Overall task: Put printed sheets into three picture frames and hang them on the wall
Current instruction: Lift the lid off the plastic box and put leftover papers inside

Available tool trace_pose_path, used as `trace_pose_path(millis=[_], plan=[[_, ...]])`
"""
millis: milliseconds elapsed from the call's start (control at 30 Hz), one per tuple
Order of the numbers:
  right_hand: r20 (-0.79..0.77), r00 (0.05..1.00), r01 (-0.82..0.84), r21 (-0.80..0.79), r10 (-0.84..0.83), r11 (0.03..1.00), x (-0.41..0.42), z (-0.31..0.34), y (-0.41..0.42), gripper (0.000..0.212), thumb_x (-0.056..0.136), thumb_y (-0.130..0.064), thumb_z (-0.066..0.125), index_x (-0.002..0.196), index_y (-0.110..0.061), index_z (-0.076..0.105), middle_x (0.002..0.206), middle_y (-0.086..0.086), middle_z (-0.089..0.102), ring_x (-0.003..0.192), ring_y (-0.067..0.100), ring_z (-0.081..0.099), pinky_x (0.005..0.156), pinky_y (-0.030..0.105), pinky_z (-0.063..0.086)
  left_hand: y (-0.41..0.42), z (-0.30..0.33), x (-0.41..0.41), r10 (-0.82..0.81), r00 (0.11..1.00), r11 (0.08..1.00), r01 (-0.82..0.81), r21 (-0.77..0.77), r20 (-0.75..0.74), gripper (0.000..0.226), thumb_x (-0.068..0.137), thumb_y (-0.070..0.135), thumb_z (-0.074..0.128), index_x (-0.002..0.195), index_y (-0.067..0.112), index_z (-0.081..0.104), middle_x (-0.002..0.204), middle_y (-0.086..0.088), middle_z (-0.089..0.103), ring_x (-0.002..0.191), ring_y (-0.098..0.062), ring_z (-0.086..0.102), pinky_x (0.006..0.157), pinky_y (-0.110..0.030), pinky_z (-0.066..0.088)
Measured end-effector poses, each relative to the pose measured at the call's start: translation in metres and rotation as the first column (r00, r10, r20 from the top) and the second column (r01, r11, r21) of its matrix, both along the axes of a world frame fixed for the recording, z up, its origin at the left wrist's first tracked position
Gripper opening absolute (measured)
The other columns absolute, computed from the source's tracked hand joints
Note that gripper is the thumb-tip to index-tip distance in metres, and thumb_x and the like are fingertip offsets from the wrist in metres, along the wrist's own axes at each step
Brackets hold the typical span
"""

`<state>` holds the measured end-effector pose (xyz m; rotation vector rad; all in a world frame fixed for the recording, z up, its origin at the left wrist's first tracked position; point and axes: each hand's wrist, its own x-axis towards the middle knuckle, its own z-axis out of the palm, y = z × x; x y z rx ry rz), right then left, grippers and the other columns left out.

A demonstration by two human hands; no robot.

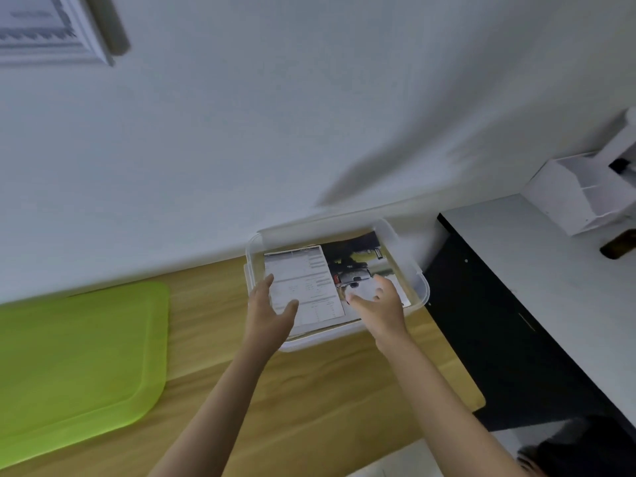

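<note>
While both hands reach in, the clear plastic bin [418,270] on the wooden table [309,401] holds printed sheets [306,280]. Left hand [270,313] hovers relaxed over the text page, right hand [380,304] loosely spread over a photo print [358,263], neither grasping.

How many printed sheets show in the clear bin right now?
2. A text sheet lies on the left side of the bin, and a photo print lies on the right, partly under it. More may be hidden beneath them.
</note>
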<state>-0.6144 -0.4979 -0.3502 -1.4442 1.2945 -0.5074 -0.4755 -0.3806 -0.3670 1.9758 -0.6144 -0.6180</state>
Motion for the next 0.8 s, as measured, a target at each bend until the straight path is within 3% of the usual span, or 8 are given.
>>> trace_pose_path(millis=[133,333,500,733,800], plan=[[0.113,0.991,-0.070,-0.008,0.071,0.997,-0.007,0.007,0.044,0.065,0.083,-0.015,0.068,0.140,-0.016,0.036,0.144,0.005,0.042,0.131,0.018,0.042,0.103,0.033,0.041,0.041,0.004,-0.015,0.071,0.997,0.997,-0.071,-0.033,0.019,0.064,0.083,0.020,0.065,0.140,0.018,0.035,0.142,-0.005,0.040,0.132,-0.020,0.037,0.109,-0.043,0.035],[0.183,0.969,-0.181,0.059,0.168,0.982,0.013,-0.009,0.123,0.054,0.085,-0.013,0.064,0.134,-0.019,0.042,0.129,0.003,0.054,0.110,0.009,0.055,0.074,0.014,0.045,0.130,-0.010,-0.014,0.198,0.979,0.978,-0.201,0.050,0.044,0.060,0.083,0.022,0.066,0.137,0.020,0.039,0.139,-0.004,0.044,0.129,-0.019,0.041,0.107,-0.041,0.037],[0.163,0.937,-0.329,0.115,0.309,0.937,0.050,-0.025,0.180,0.056,0.085,-0.016,0.063,0.136,-0.020,0.039,0.127,0.006,0.055,0.111,0.010,0.055,0.080,0.019,0.044,0.211,-0.026,0.019,0.405,0.914,0.907,-0.405,0.114,0.021,0.057,0.084,0.021,0.065,0.135,0.019,0.041,0.138,-0.008,0.045,0.128,-0.023,0.042,0.103,-0.042,0.040],[0.056,0.933,-0.359,0.077,0.355,0.930,0.127,-0.044,0.218,0.062,0.087,-0.019,0.061,0.140,-0.023,0.029,0.126,0.008,0.054,0.104,0.010,0.053,0.065,0.017,0.045,0.303,-0.043,0.107,0.531,0.847,0.830,-0.525,0.189,0.019,0.049,0.083,0.022,0.064,0.129,0.019,0.048,0.134,-0.012,0.048,0.126,-0.027,0.044,0.098,-0.043,0.041],[0.011,0.934,-0.356,0.051,0.356,0.933,0.153,-0.050,0.227,0.065,0.087,-0.019,0.061,0.142,-0.024,0.026,0.128,0.009,0.052,0.106,0.013,0.053,0.069,0.022,0.049,0.329,-0.047,0.141,0.565,0.824,0.801,-0.560,0.212,0.042,0.049,0.083,0.021,0.065,0.129,0.017,0.048,0.132,-0.016,0.049,0.123,-0.031,0.045,0.096,-0.044,0.042]])
